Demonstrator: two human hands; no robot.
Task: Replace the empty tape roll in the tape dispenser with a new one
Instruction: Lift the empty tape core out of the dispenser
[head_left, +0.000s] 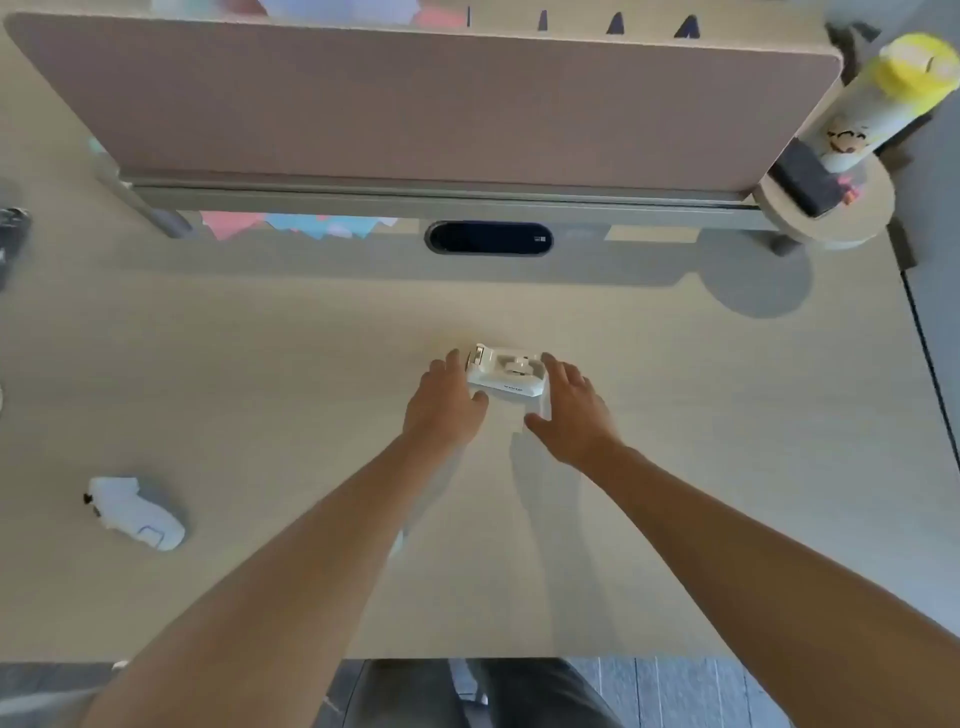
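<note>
Your left hand (448, 402) and right hand (569, 408) bracket the dispenser (505, 375), which sits on the bench (260, 364) about midway between its left and right edges, nearer the back than the front. Your left hand touches the dispenser's left end with loosely spread fingers, and your right rests against its right end, fingers open; whether either is truly grasping it I cannot tell. The risk, as I judge it: the dispenser looks small and light, so if you pull the spindle with one hand before the other pins the body, it may skid or tip. No new roll is visible, so you may have to reach for one. Counted left to right: one white controller (137, 512) near the left edge, one dispenser, two hands, one bottle (878, 98) at the back right corner.
</note>
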